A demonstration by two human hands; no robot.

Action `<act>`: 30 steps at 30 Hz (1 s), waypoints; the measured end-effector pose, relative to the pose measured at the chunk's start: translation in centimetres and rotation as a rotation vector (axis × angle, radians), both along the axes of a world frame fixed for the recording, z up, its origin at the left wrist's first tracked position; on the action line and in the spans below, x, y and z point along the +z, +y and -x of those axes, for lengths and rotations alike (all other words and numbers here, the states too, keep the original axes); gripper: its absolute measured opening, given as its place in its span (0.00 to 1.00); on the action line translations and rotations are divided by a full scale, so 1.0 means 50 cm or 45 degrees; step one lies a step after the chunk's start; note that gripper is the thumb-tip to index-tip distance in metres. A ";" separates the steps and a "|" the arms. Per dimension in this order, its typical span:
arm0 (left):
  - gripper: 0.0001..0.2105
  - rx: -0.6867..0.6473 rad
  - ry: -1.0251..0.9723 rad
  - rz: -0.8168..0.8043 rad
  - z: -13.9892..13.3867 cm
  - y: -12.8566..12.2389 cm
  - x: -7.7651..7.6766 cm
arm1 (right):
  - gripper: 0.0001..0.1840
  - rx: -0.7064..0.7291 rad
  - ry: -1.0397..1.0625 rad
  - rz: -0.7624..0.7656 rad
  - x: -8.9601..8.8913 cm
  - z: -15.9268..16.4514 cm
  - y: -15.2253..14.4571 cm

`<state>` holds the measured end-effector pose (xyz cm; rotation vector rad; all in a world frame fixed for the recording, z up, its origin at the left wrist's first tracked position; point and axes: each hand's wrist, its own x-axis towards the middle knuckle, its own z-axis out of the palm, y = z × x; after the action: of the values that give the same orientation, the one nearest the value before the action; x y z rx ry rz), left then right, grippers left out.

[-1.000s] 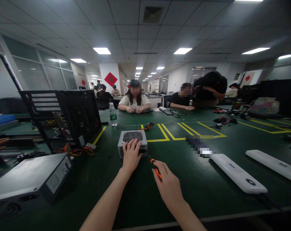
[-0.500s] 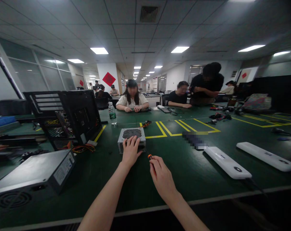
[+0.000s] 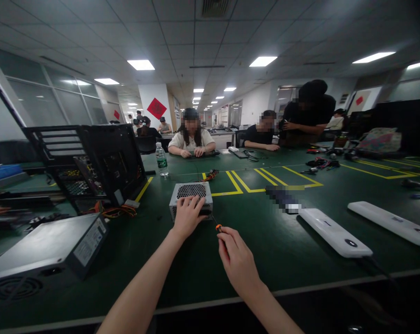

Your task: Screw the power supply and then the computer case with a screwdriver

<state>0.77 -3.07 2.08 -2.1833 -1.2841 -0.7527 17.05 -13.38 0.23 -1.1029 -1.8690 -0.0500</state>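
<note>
A grey metal computer power supply unit (image 3: 191, 190) with a honeycomb grille on top sits on the green table ahead of me. My left hand (image 3: 189, 215) lies over its near edge, fingers on the top and thumb on the near side, gripping it. In my right hand (image 3: 238, 257) is a screwdriver (image 3: 219, 228) with an orange-and-black handle, mostly covered by my closed fingers. Its thin dark shaft points up and left to the near right side of the unit. Whether the tip touches a screw cannot be made out.
At left stand an open black computer case (image 3: 92, 167) and a larger power supply (image 3: 53, 250). A water bottle (image 3: 162, 160) is behind the small unit. Two white elongated devices (image 3: 335, 232) lie at right. Across the table sits a person (image 3: 192, 139), hands on the tabletop.
The view has tilted down slightly. My left hand stays on the power supply unit, and the screwdriver in my right hand stays near its right side, with only a small shift.
</note>
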 end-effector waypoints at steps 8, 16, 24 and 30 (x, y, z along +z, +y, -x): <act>0.22 -0.012 -0.002 0.036 -0.024 -0.074 0.006 | 0.13 -0.034 -0.094 -0.094 -0.048 -0.033 -0.064; 0.25 -0.026 -0.115 0.081 -0.025 -0.079 -0.009 | 0.11 -0.071 -0.132 -0.030 -0.036 -0.021 -0.071; 0.24 -0.012 -0.138 0.087 -0.026 -0.079 -0.013 | 0.17 -0.055 -0.075 -0.165 -0.060 -0.017 -0.073; 0.24 0.013 -0.133 0.094 -0.025 -0.079 -0.016 | 0.10 -0.103 -0.069 -0.087 -0.047 -0.018 -0.075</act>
<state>2.03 -7.03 1.27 -2.2191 -1.3938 -0.8372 17.96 -17.13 -2.13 -1.1398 -1.8566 -0.1903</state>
